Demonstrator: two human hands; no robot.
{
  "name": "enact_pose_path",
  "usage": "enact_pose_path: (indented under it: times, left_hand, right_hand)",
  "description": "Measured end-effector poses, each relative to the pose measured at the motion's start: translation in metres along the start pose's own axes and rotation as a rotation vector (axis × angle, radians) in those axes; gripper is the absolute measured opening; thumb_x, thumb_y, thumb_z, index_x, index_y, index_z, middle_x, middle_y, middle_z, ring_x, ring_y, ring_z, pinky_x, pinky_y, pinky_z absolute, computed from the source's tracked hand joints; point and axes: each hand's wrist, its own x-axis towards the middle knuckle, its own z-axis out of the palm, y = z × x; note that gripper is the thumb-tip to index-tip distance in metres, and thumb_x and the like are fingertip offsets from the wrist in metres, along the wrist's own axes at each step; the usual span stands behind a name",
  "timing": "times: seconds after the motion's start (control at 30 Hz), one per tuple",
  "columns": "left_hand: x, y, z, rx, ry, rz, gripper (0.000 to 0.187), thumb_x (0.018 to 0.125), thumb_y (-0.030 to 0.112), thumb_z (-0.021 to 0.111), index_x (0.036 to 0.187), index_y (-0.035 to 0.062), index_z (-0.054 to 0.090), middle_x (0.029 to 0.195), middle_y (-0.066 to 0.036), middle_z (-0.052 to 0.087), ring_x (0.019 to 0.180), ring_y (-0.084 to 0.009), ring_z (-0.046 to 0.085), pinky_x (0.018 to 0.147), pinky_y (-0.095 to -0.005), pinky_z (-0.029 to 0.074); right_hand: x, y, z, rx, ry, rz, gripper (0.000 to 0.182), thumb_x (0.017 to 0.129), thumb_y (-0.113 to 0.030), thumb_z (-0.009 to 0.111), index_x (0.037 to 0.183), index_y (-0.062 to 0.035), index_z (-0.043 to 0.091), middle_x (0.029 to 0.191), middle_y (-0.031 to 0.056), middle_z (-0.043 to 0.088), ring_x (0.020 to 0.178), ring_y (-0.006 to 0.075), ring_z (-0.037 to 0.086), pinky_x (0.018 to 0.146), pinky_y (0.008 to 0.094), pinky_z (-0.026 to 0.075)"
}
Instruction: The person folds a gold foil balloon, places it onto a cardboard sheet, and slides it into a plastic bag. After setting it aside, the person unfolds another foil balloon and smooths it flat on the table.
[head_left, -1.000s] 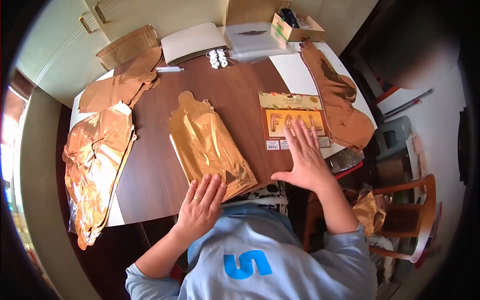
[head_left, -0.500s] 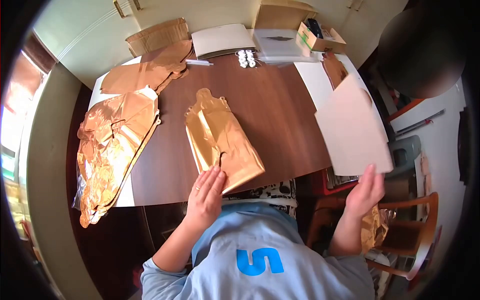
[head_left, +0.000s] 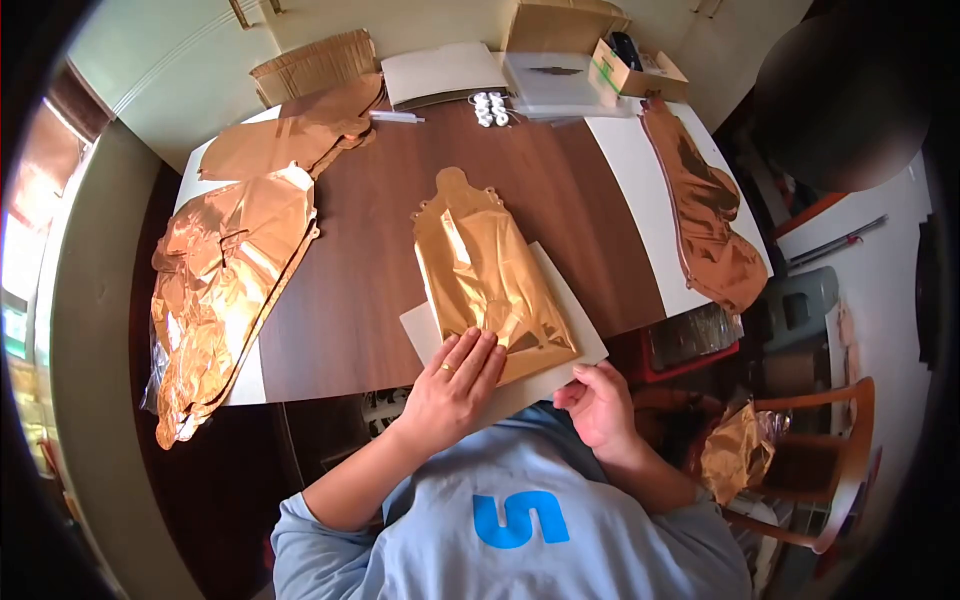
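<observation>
A folded gold foil sheet [head_left: 485, 270] lies at the middle of the table's near edge, on top of a pale card [head_left: 572, 300] whose corners stick out on both sides. My left hand [head_left: 455, 385] rests flat on the foil's lower left part, fingers stretched out and holding nothing. At the card's lower right corner is my right hand [head_left: 598, 402], its thumb and fingers closed round the card's edge.
Crumpled copper foil [head_left: 235, 270] covers the table's left side. More foil [head_left: 705, 210] lies on the right. At the back are white spools [head_left: 490, 108], pale cards [head_left: 445, 76], a plastic stack [head_left: 560, 85] and a cardboard box [head_left: 645, 80]. A wooden chair [head_left: 850, 450] stands at right.
My right hand has brought the card from the right to the middle, and it now lies under the gold foil. The foil and my left hand have shifted right.
</observation>
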Motion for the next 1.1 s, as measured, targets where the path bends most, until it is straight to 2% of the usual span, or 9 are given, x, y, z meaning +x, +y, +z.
enact_pose_path:
  times: [0.23, 0.33, 0.43, 0.53, 0.6, 0.77, 0.93, 1.0, 1.1]
  left_hand:
    - [-0.028, 0.003, 0.002, -0.048, -0.03, 0.044, 0.041, 0.088, 0.019, 0.068, 0.125, -0.0007, 0.064, 0.132, -0.019, 0.06, 0.125, -0.0343, 0.058, 0.105, -0.0484, 0.046]
    - [-0.034, 0.005, -0.021, -0.317, -0.128, -0.007, 0.054, 0.085, 0.025, 0.07, 0.13, -0.0025, 0.059, 0.134, -0.022, 0.057, 0.126, -0.0388, 0.055, 0.107, -0.0499, 0.043]
    - [-0.049, 0.0, -0.033, -0.414, 0.089, -0.151, 0.058, 0.083, 0.03, 0.074, 0.129, -0.0015, 0.06, 0.13, -0.023, 0.058, 0.123, -0.0393, 0.055, 0.105, -0.0484, 0.043]
    - [-0.07, -0.001, -0.023, -0.466, 0.395, -0.608, 0.044, 0.09, 0.021, 0.071, 0.125, -0.0032, 0.059, 0.126, -0.019, 0.056, 0.111, -0.0278, 0.06, 0.099, -0.0393, 0.046]
    - [-0.081, 0.0, -0.026, -0.711, 0.37, -0.838, 0.048, 0.095, 0.016, 0.067, 0.136, -0.0002, 0.047, 0.118, -0.013, 0.056, 0.098, -0.0159, 0.062, 0.088, -0.0295, 0.049]
    - [-0.075, 0.008, -0.044, -1.671, 0.568, -1.219, 0.079, 0.092, 0.01, 0.07, 0.153, 0.0068, 0.021, 0.123, -0.015, 0.055, 0.103, -0.0207, 0.063, 0.086, -0.034, 0.054]
    - [-0.059, 0.002, -0.02, -1.327, 0.427, -1.09, 0.082, 0.094, 0.0, 0.061, 0.158, 0.0107, 0.011, 0.121, -0.019, 0.058, 0.106, -0.0218, 0.064, 0.086, -0.0354, 0.056]
    - [-0.054, 0.004, -0.009, -1.5, 0.535, -1.052, 0.086, 0.092, -0.006, 0.062, 0.159, 0.0123, 0.009, 0.116, -0.017, 0.06, 0.107, -0.0212, 0.063, 0.088, -0.034, 0.056]
    - [-0.055, 0.001, -0.017, -1.481, 0.33, -1.022, 0.09, 0.092, -0.005, 0.063, 0.16, 0.0142, 0.006, 0.12, -0.016, 0.06, 0.107, -0.0197, 0.063, 0.088, -0.0324, 0.056]
  right_hand:
    - [-0.006, -0.008, -0.011, 0.118, -0.243, 0.279, 0.044, 0.092, -0.026, 0.057, 0.124, 0.0043, 0.059, 0.109, 0.0186, 0.07, 0.095, 0.0307, 0.071, 0.068, 0.0384, 0.06]
    - [0.018, -0.023, -0.035, -0.257, -0.392, 0.394, 0.039, 0.092, -0.017, 0.063, 0.126, 0.0008, 0.059, 0.108, 0.0151, 0.072, 0.084, 0.0267, 0.073, 0.066, 0.0344, 0.06]
    - [0.01, -0.014, -0.022, -0.383, -0.321, 0.323, 0.032, 0.093, -0.013, 0.064, 0.123, -0.0029, 0.062, 0.101, 0.0125, 0.073, 0.079, 0.0245, 0.073, 0.062, 0.0317, 0.058]
    - [0.003, -0.001, -0.027, -0.296, -0.338, 0.333, 0.029, 0.093, -0.013, 0.064, 0.121, -0.0041, 0.064, 0.101, 0.0115, 0.073, 0.079, 0.0233, 0.073, 0.062, 0.0315, 0.058]
    - [0.0, 0.005, -0.035, -0.222, -0.37, 0.375, 0.029, 0.094, -0.014, 0.064, 0.121, -0.0037, 0.063, 0.102, 0.0113, 0.073, 0.079, 0.0228, 0.073, 0.063, 0.0316, 0.058]
    - [-0.012, -0.005, -0.023, -0.311, -0.431, 0.314, 0.026, 0.095, -0.016, 0.065, 0.118, -0.003, 0.066, 0.102, 0.0101, 0.072, 0.084, 0.0206, 0.072, 0.065, 0.0321, 0.059]
    - [-0.018, -0.014, -0.016, -0.43, -0.503, 0.247, 0.033, 0.095, -0.016, 0.067, 0.123, -0.0002, 0.063, 0.112, 0.0067, 0.069, 0.1, 0.0152, 0.066, 0.084, 0.031, 0.055]
    - [-0.012, -0.025, -0.029, -0.404, -0.58, 0.273, 0.041, 0.093, -0.02, 0.07, 0.126, 0.0022, 0.06, 0.116, 0.0062, 0.068, 0.105, 0.0136, 0.063, 0.091, 0.0299, 0.051]
    - [0.013, -0.05, -0.037, -0.373, -0.689, 0.299, 0.067, 0.085, -0.032, 0.078, 0.133, 0.0067, 0.052, 0.123, 0.0072, 0.064, 0.111, 0.0128, 0.06, 0.096, 0.0282, 0.046]
